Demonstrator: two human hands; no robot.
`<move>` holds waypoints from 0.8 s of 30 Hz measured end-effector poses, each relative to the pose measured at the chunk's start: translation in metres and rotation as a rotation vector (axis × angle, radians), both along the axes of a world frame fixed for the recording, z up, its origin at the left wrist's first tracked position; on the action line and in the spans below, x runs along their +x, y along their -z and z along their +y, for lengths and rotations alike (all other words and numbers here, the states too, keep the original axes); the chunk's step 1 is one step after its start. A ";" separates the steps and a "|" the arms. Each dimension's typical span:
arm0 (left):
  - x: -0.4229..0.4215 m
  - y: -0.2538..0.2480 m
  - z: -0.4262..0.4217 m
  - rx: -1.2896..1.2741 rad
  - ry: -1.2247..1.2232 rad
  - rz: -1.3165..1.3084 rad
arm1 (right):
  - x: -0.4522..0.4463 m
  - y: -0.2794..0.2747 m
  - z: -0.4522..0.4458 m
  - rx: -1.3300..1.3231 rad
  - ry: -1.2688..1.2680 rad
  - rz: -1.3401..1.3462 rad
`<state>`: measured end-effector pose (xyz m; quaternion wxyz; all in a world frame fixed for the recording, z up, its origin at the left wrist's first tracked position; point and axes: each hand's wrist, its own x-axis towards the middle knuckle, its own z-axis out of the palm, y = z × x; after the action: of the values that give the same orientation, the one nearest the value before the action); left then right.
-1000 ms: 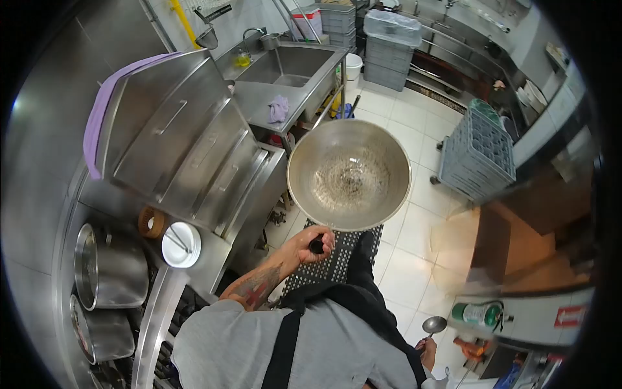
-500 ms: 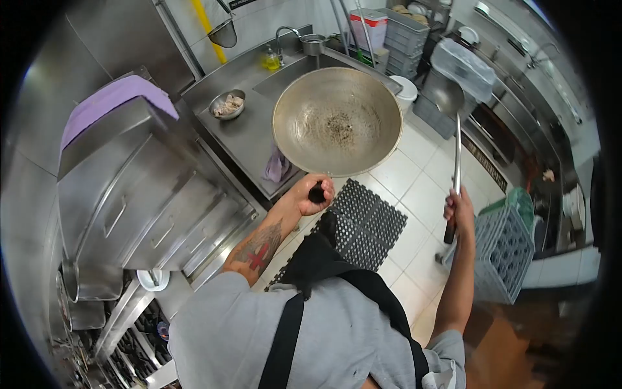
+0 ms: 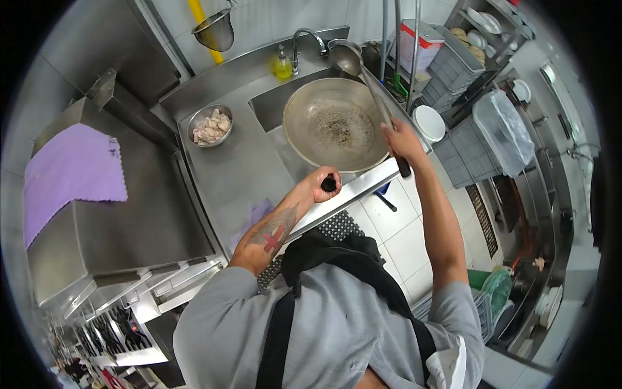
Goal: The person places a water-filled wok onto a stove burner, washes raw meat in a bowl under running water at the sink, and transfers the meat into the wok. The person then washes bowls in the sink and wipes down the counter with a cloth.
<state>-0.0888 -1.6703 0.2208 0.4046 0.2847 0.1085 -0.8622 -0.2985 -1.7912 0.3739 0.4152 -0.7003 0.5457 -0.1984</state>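
My left hand (image 3: 322,184) is closed around the dark handle of a large wok (image 3: 334,123), which is over the edge of the steel sink counter. Dark specks and scorch marks cover the bottom of its worn metal interior. In my right hand (image 3: 405,144) is a long-handled ladle (image 3: 374,91), gripped near its black handle end. The ladle slants up past the wok's right side, its bowl close to the tap. Behind the ladle's bowl, a round metal pot (image 3: 343,44) is partly hidden.
A steel bowl of pale pieces (image 3: 212,126) stands on the left of the counter (image 3: 253,162). Behind are a tap (image 3: 296,52) and a yellow soap bottle (image 3: 282,66). A strainer (image 3: 217,32) hangs above. White bucket (image 3: 428,123) and grey crates (image 3: 457,155) stand right.
I have come closer to the sink, and the wok is now over the counter's edge. My right hand has swung the ladle leftward, from the far right to beside the wok.
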 end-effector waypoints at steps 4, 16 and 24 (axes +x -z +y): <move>-0.019 0.007 -0.034 0.018 -0.119 -0.059 | 0.064 0.031 -0.121 -0.473 -0.178 0.330; -0.060 0.047 -0.126 0.229 -0.425 0.082 | 0.025 0.089 -0.218 -0.527 -0.460 0.573; -0.053 0.060 -0.143 0.214 -0.476 0.028 | -0.003 0.080 -0.224 -0.460 -0.514 0.569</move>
<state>-0.1419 -1.8131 0.1607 0.5620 0.2803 0.2688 -0.7303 -0.3019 -2.0150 0.2938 0.1178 -0.9140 0.3882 -0.0044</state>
